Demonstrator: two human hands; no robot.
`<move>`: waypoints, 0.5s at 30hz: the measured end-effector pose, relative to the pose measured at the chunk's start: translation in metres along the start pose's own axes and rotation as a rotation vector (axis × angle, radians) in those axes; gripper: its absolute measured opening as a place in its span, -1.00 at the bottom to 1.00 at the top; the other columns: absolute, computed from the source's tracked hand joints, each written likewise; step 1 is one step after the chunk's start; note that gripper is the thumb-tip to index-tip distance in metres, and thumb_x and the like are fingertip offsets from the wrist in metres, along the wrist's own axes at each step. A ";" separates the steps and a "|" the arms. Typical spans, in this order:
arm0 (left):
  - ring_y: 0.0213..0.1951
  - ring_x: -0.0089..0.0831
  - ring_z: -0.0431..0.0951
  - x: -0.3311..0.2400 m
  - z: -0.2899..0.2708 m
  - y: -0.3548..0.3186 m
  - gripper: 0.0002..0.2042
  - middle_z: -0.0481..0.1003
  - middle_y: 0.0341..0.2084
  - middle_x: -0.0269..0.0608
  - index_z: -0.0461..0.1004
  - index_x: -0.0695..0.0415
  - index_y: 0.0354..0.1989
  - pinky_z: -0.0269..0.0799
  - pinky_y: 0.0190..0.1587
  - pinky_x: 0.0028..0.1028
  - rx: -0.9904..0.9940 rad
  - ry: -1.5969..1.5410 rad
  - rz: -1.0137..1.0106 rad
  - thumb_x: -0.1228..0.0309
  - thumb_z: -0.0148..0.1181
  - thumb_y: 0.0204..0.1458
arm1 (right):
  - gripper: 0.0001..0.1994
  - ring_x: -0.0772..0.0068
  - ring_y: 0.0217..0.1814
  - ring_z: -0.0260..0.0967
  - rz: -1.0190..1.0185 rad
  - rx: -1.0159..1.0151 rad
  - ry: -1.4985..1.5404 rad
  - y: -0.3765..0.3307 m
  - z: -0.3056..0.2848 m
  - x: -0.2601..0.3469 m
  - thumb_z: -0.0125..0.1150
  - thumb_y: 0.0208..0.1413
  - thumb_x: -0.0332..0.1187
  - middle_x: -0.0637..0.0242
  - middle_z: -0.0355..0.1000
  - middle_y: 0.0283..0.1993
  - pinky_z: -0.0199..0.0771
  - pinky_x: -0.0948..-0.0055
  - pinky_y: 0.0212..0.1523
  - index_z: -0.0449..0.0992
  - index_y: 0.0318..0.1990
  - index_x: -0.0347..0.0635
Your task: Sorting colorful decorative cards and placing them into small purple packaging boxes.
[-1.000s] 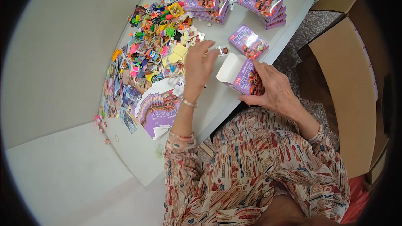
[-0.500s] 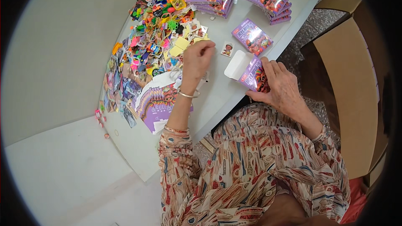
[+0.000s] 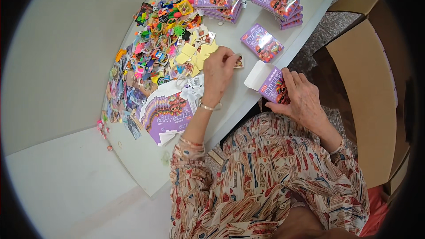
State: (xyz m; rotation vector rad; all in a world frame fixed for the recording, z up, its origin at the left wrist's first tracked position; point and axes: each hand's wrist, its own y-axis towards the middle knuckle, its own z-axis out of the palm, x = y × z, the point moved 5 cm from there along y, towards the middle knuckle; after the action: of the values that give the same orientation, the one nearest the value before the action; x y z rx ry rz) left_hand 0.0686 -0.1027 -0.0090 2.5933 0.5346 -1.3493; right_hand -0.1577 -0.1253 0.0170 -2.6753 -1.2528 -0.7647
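Head view, one frame. We take the open purple box as landmark.

Our right hand grasps that box from its right side, fingers wrapped over the printed face. White flap is open and points up-left. The box sits at the near edge of the white table.

Our left hand is just left of the box, fingers curled down. Fingertips pinch a small picture card lying on the table, just up-left of the box flap. Card touches the fingertips; we cannot tell if it is lifted off the surface.

Above the box, near: one closed purple box lying flat. Farther up: two stacks of the same purple boxes, one straight above, one up-left.

Left of the box, past the left hand: pale yellow cards, then a heap of small colourful toys farther up-left. Down-left of the box: flattened purple cartons, touching a strip of loose picture cards.

Right of the box, off the table: brown cardboard carton, open.
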 end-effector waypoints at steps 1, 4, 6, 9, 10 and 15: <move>-0.36 -0.49 0.50 -0.012 -0.004 -0.006 -0.89 0.53 -0.47 -0.26 0.52 0.19 -0.37 0.38 -0.29 -0.45 0.002 0.004 -0.001 0.42 0.25 0.03 | -0.13 0.08 -0.19 0.39 -0.005 -0.012 -0.016 0.000 0.001 -0.002 0.47 -0.28 0.03 0.05 0.37 -0.25 0.45 0.25 -0.21 0.25 0.09 -0.43; -0.41 -0.33 0.54 -0.055 -0.018 -0.039 -0.94 0.54 -0.43 -0.15 0.50 0.24 -0.37 0.42 -0.31 -0.38 -0.163 -0.070 0.199 0.51 0.16 0.06 | -0.13 0.08 -0.20 0.38 -0.032 0.008 -0.007 0.003 0.002 0.006 0.47 -0.29 0.02 0.06 0.37 -0.26 0.44 0.26 -0.21 0.26 0.09 -0.44; -0.33 -0.29 0.54 -0.066 -0.011 -0.060 -0.94 0.54 -0.40 -0.16 0.51 0.25 -0.34 0.42 -0.23 -0.36 -0.129 0.186 0.321 0.52 0.15 0.07 | -0.13 0.09 -0.20 0.38 -0.072 0.033 0.010 0.008 0.003 0.017 0.48 -0.30 0.02 0.05 0.37 -0.27 0.43 0.27 -0.21 0.26 0.08 -0.44; -0.14 -0.41 0.53 -0.064 -0.002 -0.076 -0.87 0.59 -0.27 -0.27 0.56 0.20 -0.23 0.39 -0.07 -0.42 0.002 0.435 0.352 0.59 0.14 0.08 | -0.14 0.09 -0.20 0.37 -0.120 0.015 -0.011 0.009 0.006 0.023 0.48 -0.31 0.00 0.05 0.37 -0.28 0.42 0.27 -0.21 0.26 0.08 -0.44; -0.18 -0.30 0.52 -0.061 -0.015 -0.077 -0.88 0.57 -0.27 -0.21 0.55 0.21 -0.24 0.39 -0.09 -0.36 -0.069 0.253 0.352 0.57 0.15 0.06 | -0.14 0.07 -0.20 0.38 -0.114 0.025 0.012 0.010 0.005 0.022 0.48 -0.29 -0.01 0.03 0.37 -0.28 0.43 0.25 -0.21 0.25 0.10 -0.44; -0.21 -0.17 0.49 0.002 -0.071 -0.083 -0.86 0.54 -0.25 -0.10 0.53 0.24 -0.24 0.37 -0.11 -0.29 -0.210 0.232 0.108 0.54 0.19 0.01 | -0.14 0.00 -0.19 0.41 -0.062 -0.071 0.087 0.013 0.002 0.011 0.48 -0.26 -0.03 -0.02 0.39 -0.24 0.46 0.16 -0.19 0.24 0.13 -0.44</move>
State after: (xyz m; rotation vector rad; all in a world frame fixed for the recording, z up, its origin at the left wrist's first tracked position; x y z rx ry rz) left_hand 0.0913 -0.0036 0.0320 2.5760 0.5296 -0.9125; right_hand -0.1416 -0.1254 0.0221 -2.6365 -1.3176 -0.9409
